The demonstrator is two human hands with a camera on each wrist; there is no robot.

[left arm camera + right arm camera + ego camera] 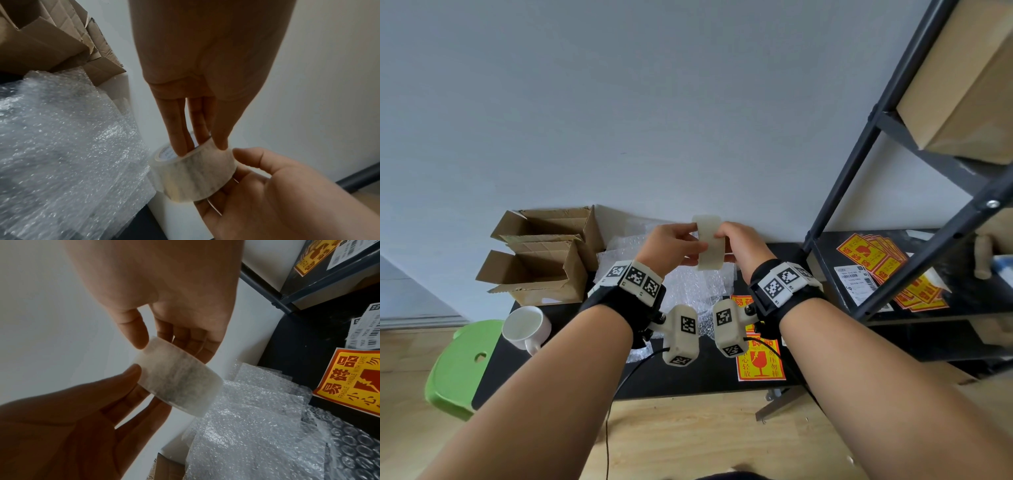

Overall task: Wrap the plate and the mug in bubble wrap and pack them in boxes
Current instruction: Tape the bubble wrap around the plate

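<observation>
Both hands are up off the black table (688, 383), sharing one roll of clear packing tape (708, 241) held out in front of the wall. The left hand (671, 246) has fingers (180, 134) threaded into the roll's core with another fingertip on the outer face, so it pinches the ring through its hole. That looks like a grip chosen to let the roll turn. The right hand (741, 246) cups the roll from the other side, thumb on the outer band and fingers curled behind it. My read: it is feeling for the loose end of the tape, which I cannot make out in any view.

Below the hands, sheets of bubble wrap (688, 287) lie spread on the table, ready as a wrapping bed. The white mug (527, 327) stands bare at the table's near left corner, not yet wrapped. Two open cardboard boxes (541, 260) wait at the far left, against the wall, flaps up. The plate, I cannot see it. Yellow fragile stickers (760, 363) sit on the table by the right wrist, with more on the dark shelf rack (959, 305) to the right.
</observation>
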